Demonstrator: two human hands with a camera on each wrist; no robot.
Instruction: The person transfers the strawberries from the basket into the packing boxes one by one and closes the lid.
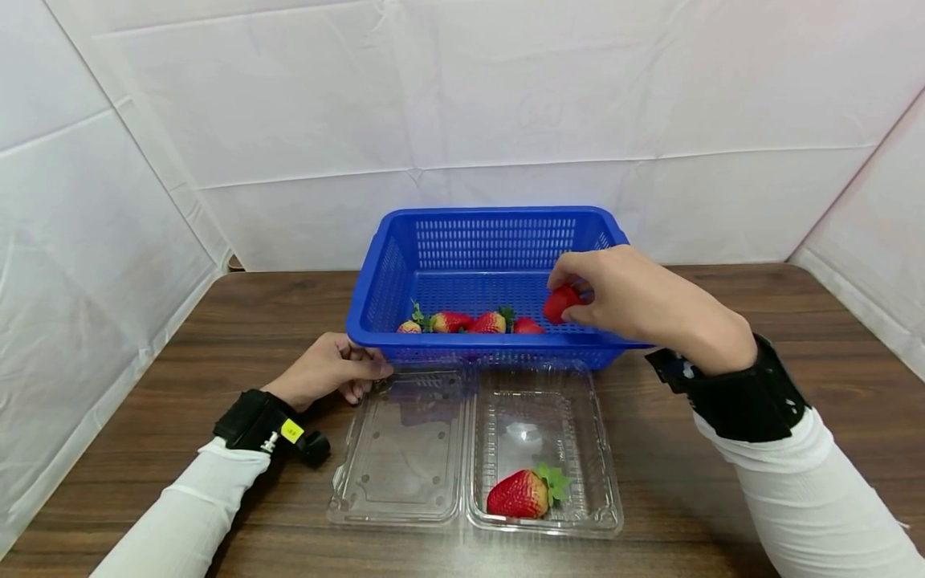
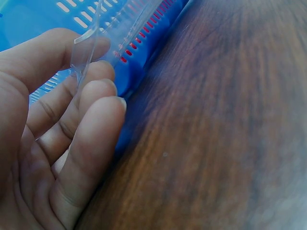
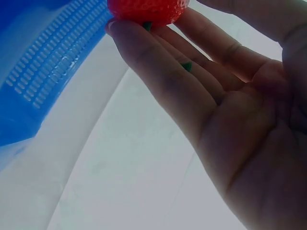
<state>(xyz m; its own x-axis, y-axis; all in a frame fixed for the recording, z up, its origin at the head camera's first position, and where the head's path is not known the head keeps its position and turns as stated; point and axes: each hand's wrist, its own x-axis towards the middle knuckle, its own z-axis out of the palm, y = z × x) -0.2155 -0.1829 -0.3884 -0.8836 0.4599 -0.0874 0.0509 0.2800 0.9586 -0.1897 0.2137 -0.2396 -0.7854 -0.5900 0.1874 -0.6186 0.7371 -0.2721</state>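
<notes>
My right hand (image 1: 625,293) holds a red strawberry (image 1: 560,304) over the right side of a blue plastic basket (image 1: 499,340). In the right wrist view that strawberry (image 3: 146,10) rests between thumb and fingers, with bits of green leaf showing. My left hand (image 1: 334,368) pinches the far left corner of an open clear clamshell box (image 1: 408,449); the left wrist view shows its thin plastic edge (image 2: 82,60) between thumb and fingertips. One large strawberry (image 1: 519,494) with a green leafy top lies in the box's right half, at the near end.
Several strawberries (image 1: 489,323) lie along the basket's near side, partly hidden by its rim. Beneath everything is a dark wooden table (image 1: 694,482). White cloth (image 1: 506,96) hangs behind the table and at both sides.
</notes>
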